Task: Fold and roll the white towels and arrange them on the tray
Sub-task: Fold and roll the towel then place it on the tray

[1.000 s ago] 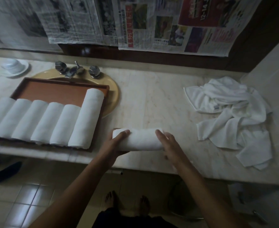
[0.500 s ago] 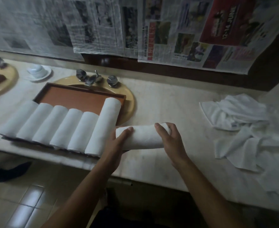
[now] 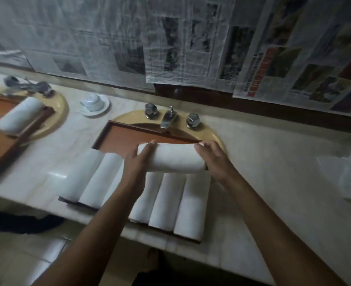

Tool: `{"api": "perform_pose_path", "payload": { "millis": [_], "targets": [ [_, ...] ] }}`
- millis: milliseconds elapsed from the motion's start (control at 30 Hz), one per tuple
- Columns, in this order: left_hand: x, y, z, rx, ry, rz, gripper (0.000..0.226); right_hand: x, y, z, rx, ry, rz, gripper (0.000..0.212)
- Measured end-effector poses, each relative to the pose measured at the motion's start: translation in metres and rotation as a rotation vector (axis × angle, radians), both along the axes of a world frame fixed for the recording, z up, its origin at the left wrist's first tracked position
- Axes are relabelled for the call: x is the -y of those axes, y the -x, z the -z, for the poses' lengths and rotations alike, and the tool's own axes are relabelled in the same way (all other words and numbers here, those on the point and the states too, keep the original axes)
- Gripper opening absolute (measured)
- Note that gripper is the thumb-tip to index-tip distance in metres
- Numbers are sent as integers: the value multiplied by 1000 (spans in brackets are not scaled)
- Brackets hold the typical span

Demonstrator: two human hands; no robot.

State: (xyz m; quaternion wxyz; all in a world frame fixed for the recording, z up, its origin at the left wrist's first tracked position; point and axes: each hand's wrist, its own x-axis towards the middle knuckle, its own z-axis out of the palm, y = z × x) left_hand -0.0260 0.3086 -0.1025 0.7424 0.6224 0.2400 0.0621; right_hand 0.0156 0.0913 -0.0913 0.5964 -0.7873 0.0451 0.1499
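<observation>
Pale marble surface (image 3: pixel 253 182) carried, at its near edge, a row of rolled towels (image 3: pixel 166 201) lying side by side on a brown tray (image 3: pixel 129 137), their length running away from the person. Just beyond, both hands held one more rolled towel (image 3: pixel 172 157) crosswise over the row's far ends, the left hand (image 3: pixel 136 164) cupping its left end and the right hand (image 3: pixel 213 159) its right end, fingers (image 3: pixel 203 146) curled over the top. Farther back stood a faucet (image 3: pixel 167 118), a cup (image 3: pixel 93 100) on a saucer, and newspapers (image 3: pixel 170 38) covering the wall.

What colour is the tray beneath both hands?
The rectangular wooden tray under the rolled white towel is reddish-brown with a darker rim, clearest in the head view.
</observation>
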Motion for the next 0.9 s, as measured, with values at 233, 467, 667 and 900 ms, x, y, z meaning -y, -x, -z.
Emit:
{"api": "perform_pose_path", "payload": {
  "millis": [233, 467, 667, 900],
  "targets": [
    [-129, -59, 5, -20, -51, 218, 37, -102, -38, 10, -14, -31, 34, 35],
    [-218, -89, 22, -170, -108, 381, 55, -162, -63, 28, -59, 31, 37, 42],
    [-249, -107, 23, -202, -294, 402, 35, -205, -77, 49, -92, 126, 5, 50],
    [-281, -123, 43, -364, -507, 385, 57, -250, -98, 75, -220, 298, -65, 67]
  ]
}}
